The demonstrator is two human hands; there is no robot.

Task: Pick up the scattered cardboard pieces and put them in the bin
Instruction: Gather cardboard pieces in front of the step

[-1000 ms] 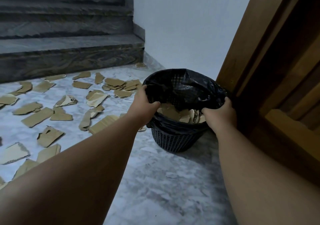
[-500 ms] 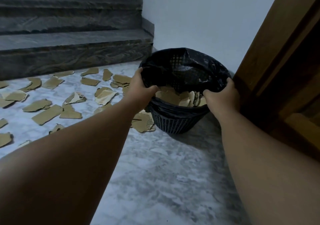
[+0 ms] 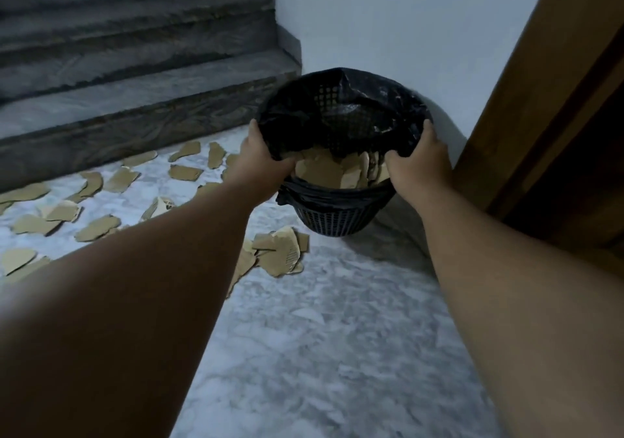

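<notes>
A black mesh bin (image 3: 334,221) lined with a black plastic bag is held up off the marble floor, tilted toward me. My left hand (image 3: 261,160) grips its left rim and my right hand (image 3: 418,164) grips its right rim. Torn brown cardboard pieces (image 3: 324,172) lie inside the bin. A small heap of cardboard pieces (image 3: 277,255) rests on the floor just below the bin's left side. Several more scattered pieces (image 3: 98,226) cover the floor to the left, partly hidden by my left forearm.
Dark stone stairs (image 3: 135,76) rise at the back left. A white wall (image 3: 405,25) stands behind the bin, and a wooden door frame (image 3: 540,99) runs along the right. Grey marble floor (image 3: 337,353) stretches toward me.
Both hands have lifted the bin off the floor, up and away from me. A heap of cardboard that was hidden beside the bin now shows beneath it.
</notes>
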